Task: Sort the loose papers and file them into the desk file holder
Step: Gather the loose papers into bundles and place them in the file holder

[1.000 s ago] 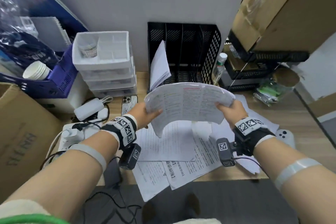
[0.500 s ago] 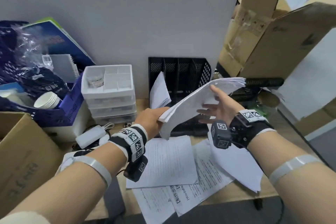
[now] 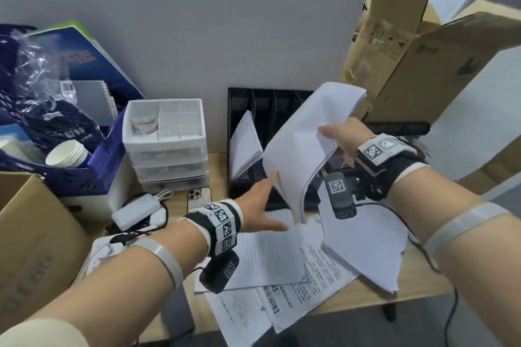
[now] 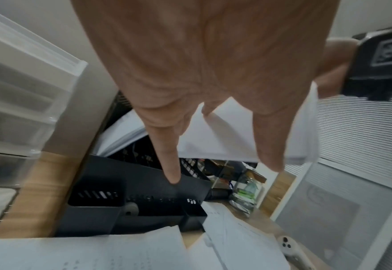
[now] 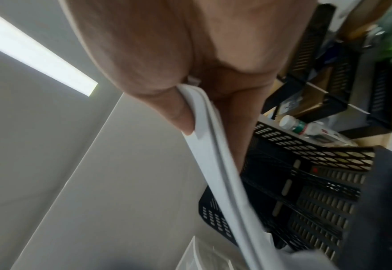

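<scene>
My right hand pinches a thick stack of white papers, held tilted on edge just in front of the black file holder. In the right wrist view the thumb presses the stack against the fingers, with the file holder beyond. My left hand is open with straight fingers at the stack's lower left edge. The left wrist view shows its index finger pointing at the holder below the stack. One bundle of sheets leans in the holder's leftmost slot. Loose papers cover the desk.
A white drawer unit stands left of the holder, with a blue crate and a cardboard box further left. A phone and a charger lie near my left wrist. A big cardboard box rises at the right.
The stack has gone from flat between both hands to tilted on edge in my right hand alone. My left hand has let go and opened. The head view has tipped upward.
</scene>
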Available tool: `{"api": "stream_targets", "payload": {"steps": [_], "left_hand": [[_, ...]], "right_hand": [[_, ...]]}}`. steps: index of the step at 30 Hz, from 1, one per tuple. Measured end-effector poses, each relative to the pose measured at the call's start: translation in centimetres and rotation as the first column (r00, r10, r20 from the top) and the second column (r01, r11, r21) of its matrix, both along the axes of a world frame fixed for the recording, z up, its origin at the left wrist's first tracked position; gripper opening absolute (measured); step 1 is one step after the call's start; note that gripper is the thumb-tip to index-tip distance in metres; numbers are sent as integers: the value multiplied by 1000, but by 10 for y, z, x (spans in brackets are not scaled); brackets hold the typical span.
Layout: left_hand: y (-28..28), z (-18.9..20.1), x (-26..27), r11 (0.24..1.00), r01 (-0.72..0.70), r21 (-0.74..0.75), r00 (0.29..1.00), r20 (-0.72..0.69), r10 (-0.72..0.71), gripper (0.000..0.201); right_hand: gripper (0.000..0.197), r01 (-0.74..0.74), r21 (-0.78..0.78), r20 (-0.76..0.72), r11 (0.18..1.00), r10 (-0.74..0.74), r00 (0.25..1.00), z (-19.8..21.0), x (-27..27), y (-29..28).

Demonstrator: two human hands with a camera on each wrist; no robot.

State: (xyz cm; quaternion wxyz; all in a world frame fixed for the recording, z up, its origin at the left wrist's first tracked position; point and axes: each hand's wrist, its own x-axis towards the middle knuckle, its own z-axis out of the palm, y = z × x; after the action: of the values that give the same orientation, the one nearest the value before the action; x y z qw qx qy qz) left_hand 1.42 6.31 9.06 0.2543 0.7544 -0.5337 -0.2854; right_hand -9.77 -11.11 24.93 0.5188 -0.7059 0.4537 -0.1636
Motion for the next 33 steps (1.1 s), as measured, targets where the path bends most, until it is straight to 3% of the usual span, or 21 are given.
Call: {"api": "stream_targets", "payload": {"steps": [3, 6, 9, 13, 22, 26, 30, 33], "left_hand": [[-25, 7, -9, 988, -107, -108, 987, -135, 92, 141], [-54, 5, -4, 965, -239, -106, 958, -188, 217, 150], [-76, 4, 5, 927, -359, -106, 922, -193, 335, 140], [-107, -5, 25, 905, -421, -58, 897, -173, 406, 122], [-148, -28, 61, 830, -558, -7, 830, 3, 558, 125], [-159, -30, 69, 805, -590, 55, 807, 36, 589, 108], [-172, -32, 75, 750, -661, 22, 751, 17, 660, 59], [-179, -30, 80, 733, -678, 44, 735, 38, 677, 54]], "right_hand": [[42, -129, -136, -92, 982, 117, 989, -1, 22, -7], [38, -228, -188, -117, 955, 209, 971, 6, 40, -5], [39, -230, -209, -100, 951, 213, 972, 4, 58, -18], [39, -273, -170, -93, 947, 261, 961, -12, 88, -50], [42, -348, -120, -20, 930, 348, 937, -50, 136, -109], [42, -362, -148, -16, 920, 364, 931, -62, 149, -122], [42, -369, -159, 11, 916, 376, 927, -83, 158, -116], [44, -412, -99, 31, 906, 417, 909, -105, 160, -105]]}}
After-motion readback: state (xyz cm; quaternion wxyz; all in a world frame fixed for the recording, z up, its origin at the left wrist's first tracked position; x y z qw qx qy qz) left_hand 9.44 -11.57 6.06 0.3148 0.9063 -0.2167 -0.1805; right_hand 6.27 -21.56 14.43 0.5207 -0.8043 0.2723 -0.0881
